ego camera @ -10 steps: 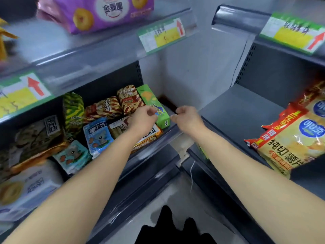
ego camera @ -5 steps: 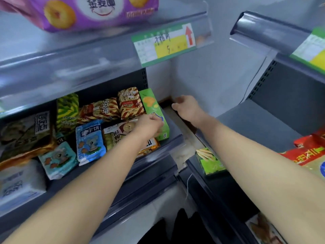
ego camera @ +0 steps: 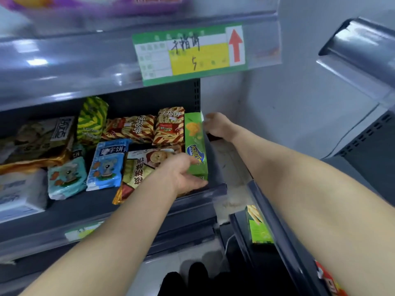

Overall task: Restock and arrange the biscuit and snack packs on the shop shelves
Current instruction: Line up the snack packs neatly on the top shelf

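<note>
A green box (ego camera: 195,135) of biscuits is seen lying lengthwise at the right end of a dark shop shelf (ego camera: 85,207), held between two bare hands; its near end is gripped by the left hand (ego camera: 183,174), thumb laid on top and fingers curled beneath; its far end is touched by the right hand (ego camera: 218,127), whose blurred fingers cannot be told as clasping or merely resting. Just left of the box are ranged two striped packs (ego camera: 168,124), a blue pack (ego camera: 109,163) and a teal pack (ego camera: 66,178); a biscuit pack (ego camera: 149,159) is partly covered by the left wrist. A handwritten price label (ego camera: 190,53) is fixed to the shelf edge above, where a purple bag (ego camera: 96,5) is blurred; a second green box (ego camera: 258,225) is shelved lower right.
</note>
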